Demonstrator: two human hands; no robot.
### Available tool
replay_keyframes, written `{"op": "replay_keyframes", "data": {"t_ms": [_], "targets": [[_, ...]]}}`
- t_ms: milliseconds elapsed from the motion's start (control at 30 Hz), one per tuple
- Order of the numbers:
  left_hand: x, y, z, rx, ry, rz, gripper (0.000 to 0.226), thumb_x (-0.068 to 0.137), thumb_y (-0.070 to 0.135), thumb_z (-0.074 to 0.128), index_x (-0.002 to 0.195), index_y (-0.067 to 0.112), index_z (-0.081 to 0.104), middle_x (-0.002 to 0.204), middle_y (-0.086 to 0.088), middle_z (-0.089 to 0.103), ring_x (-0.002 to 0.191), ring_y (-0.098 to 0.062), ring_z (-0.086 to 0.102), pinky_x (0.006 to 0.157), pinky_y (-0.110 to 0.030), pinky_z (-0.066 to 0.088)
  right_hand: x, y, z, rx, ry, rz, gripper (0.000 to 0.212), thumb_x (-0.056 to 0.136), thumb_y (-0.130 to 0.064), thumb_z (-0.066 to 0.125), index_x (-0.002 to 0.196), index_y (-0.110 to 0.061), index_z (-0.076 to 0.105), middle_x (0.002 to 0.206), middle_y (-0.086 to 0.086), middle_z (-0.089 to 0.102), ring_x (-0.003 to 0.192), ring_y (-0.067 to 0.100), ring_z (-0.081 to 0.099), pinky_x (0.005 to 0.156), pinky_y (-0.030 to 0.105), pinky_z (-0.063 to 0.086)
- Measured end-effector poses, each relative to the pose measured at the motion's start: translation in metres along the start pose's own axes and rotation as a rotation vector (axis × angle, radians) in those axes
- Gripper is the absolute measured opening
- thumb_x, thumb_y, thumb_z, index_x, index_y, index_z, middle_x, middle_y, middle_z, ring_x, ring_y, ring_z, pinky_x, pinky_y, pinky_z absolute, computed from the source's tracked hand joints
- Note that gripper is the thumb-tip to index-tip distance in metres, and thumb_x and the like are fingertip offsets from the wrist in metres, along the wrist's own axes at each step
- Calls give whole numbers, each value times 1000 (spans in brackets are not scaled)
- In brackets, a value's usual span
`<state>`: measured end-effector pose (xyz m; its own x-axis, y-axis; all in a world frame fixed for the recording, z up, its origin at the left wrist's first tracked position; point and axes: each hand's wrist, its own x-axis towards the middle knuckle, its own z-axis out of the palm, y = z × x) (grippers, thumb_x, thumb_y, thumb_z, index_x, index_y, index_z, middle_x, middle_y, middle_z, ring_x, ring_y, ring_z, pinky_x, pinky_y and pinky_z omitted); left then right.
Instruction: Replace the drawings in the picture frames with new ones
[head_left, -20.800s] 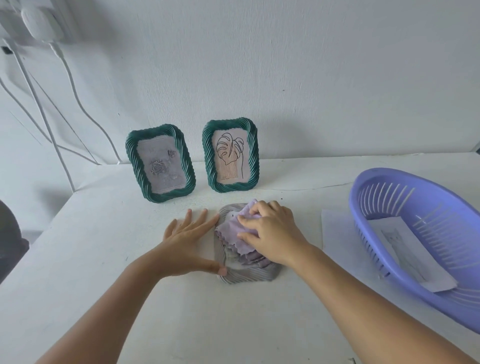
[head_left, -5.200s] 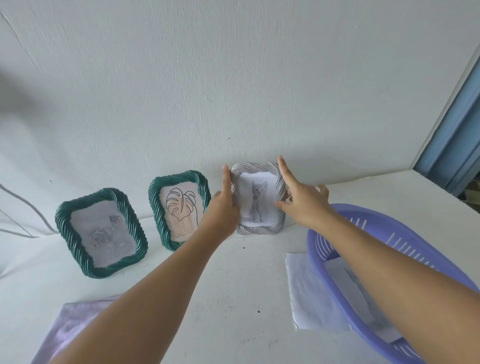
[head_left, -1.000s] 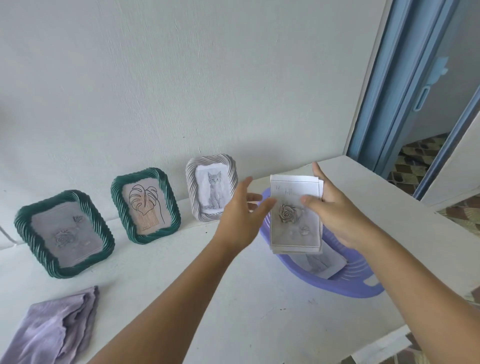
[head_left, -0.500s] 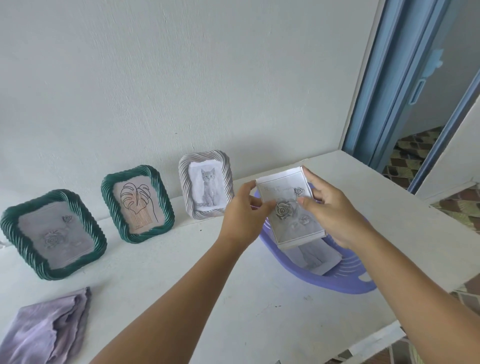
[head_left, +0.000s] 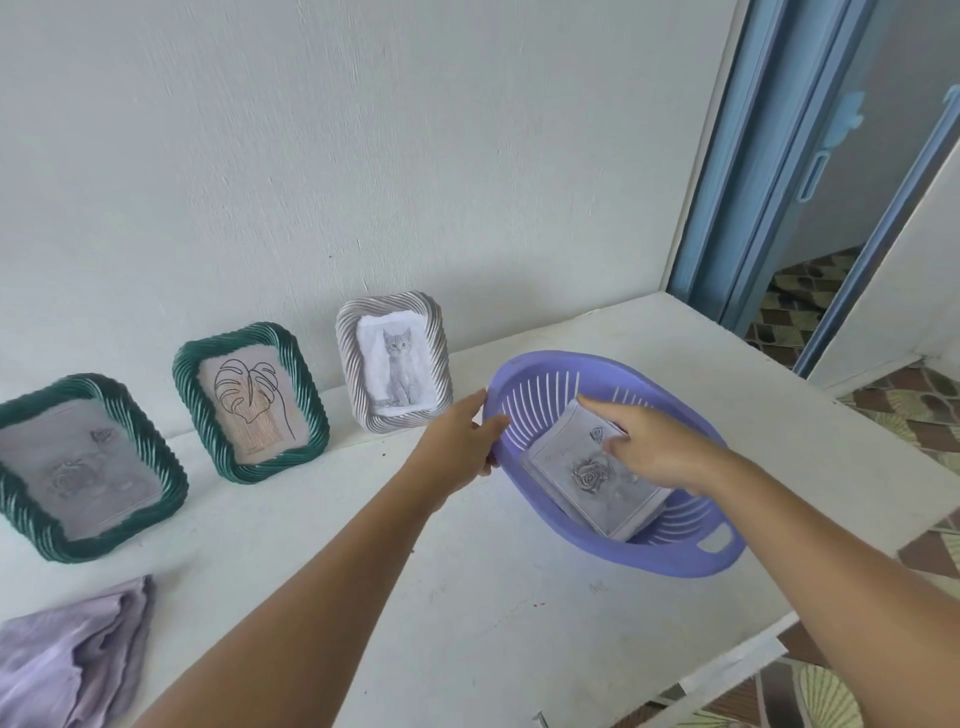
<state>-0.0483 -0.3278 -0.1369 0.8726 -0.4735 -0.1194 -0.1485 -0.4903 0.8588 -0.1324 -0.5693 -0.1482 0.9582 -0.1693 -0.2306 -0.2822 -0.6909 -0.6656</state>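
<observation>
Here the rose drawings (head_left: 592, 475) — a small stack of sheets, top one showing a shaded rose — lie tilted inside the purple basket (head_left: 670, 558), which sits near the right edge of the worktop (head_left: 467, 597). The right hand (head_left: 649, 449) rests on the stack's far side, fingers curled over it and forefinger pointing; whether its grip has let go of the paper or still pinches it cannot be told from this angle. The left hand (head_left: 457, 447) closes thumb and fingers on the basket's near-left rim, steadying it.

The step in hand looks like setting the stack down in the basket. To do it well, the sheets should settle flat against the slotted wall so no corner bends, and the left hand should keep the light basket from sliding toward the worktop's right edge — it sits close enough to tip off.

Along the back edge, against the wall, stand three frames: the pale frame (head_left: 392, 361) with a kitten picture, just beside the basket; the green leaf frame (head_left: 252, 400); and the green rose frame (head_left: 85, 467) by the left edge. A lilac cloth (head_left: 67, 670) lies crumpled at the front-left corner.
</observation>
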Motion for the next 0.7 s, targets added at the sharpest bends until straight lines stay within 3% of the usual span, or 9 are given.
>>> {"op": "replay_keyframes", "data": {"t_ms": [67,167,267,333,400,500,567,633,700], "targets": [[0,-1,1,-46,-2,9,20,103,31,52,122,35,60,61,6,62,54,-12,54,64,-29,49,3,3,5,-29,-22,2,61,106,-10,47,156,-43,31,163,-9,30,126,14,52,73,8,43],[0,-2,0,-72,-5,16,21,103,29,53,121,39,59,60,5,61,55,-14,53,63,-30,48,6,4,10,-93,-36,10,63,105,-10,47,154,-47,31,163,-3,31,110,24,66,85,33,55],[0,-1,1,-88,7,16,23,104,27,54,122,41,55,62,3,61,55,-14,53,62,-29,47,10,5,12,-161,-58,10,64,105,-12,46,154,-49,27,164,2,31,118,34,63,96,43,54],[0,-1,2,-94,15,11,26,104,27,54,127,38,56,62,3,61,55,-15,52,61,-29,46,12,4,12,-173,-50,3,64,106,-13,46,155,-47,26,163,2,33,108,27,68,89,36,57],[1,-2,2,-83,13,6,32,103,28,54,135,34,56,63,3,61,55,-14,53,61,-29,47,13,1,11,-150,-42,-5,63,106,-13,46,156,-47,28,161,0,36,80,15,68,70,27,56],[2,-4,2,-75,12,2,36,103,29,54,139,31,55,61,5,62,53,-12,54,62,-29,47,14,-3,11,-136,-45,2,63,106,-14,46,155,-48,27,162,1,35,94,18,69,81,29,58],[2,-2,2,-80,6,-1,35,103,29,54,139,31,56,60,5,61,53,-13,54,62,-28,47,16,0,14,-182,-58,3,64,106,-13,46,157,-44,25,159,4,39,78,5,66,64,17,53],[4,-4,2,-76,6,-5,37,103,29,54,141,29,55,61,4,62,53,-12,54,62,-28,47,19,3,18,-223,-58,9,65,105,-14,47,159,-40,22,133,6,54,64,7,58,55,18,44],[6,-6,2,-73,10,-17,43,103,31,55,146,29,51,60,5,62,53,-12,55,62,-29,48,20,6,20,-272,-71,9,67,104,-16,50,160,-38,20,106,3,43,83,19,54,61,19,41]]}}
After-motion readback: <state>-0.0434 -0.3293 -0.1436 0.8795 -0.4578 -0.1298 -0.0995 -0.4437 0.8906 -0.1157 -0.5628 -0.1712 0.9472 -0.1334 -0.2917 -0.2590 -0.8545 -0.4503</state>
